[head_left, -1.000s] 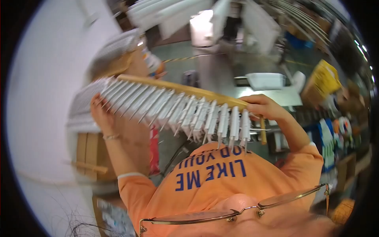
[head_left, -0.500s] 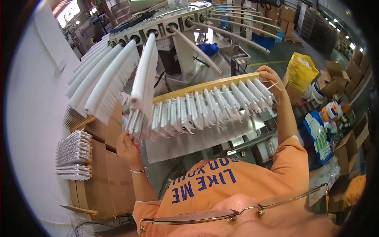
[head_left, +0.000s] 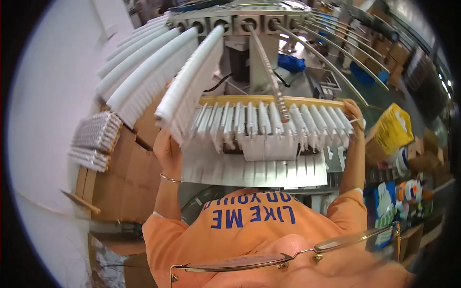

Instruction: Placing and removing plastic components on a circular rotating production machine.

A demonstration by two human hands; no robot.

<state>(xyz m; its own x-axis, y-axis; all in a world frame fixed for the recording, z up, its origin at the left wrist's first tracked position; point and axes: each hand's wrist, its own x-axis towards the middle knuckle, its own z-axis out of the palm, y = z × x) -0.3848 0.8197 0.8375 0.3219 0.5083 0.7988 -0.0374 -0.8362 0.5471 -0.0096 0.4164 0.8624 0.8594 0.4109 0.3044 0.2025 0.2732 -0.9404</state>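
Observation:
A long wooden rack (head_left: 230,100) spans the space between my hands, with a row of white, ragged-edged sleeves (head_left: 276,120) on rods hanging from it. My right hand (head_left: 354,114) is closed round the rack's right end. At the other end my left hand (head_left: 168,148) is closed, its fingertips partly hidden behind a white-covered rod (head_left: 194,72) that slants down from the machine. That rod also hides the rack's left end. A bare threaded rod (head_left: 269,67) reaches down in front of the rack's middle.
Above stands a metal machine (head_left: 242,24) with rods fanning outward, white-covered at left, bare at right. Below the rack lies a sheet-metal tray (head_left: 254,177). At left, similar loaded racks (head_left: 96,137) rest on cardboard boxes (head_left: 115,192). A yellow bag (head_left: 394,129) stands at right.
The rack has come nearly level, its left end rising with my left hand. My view has shifted, so the machine sits further right in it. Both hands keep hold.

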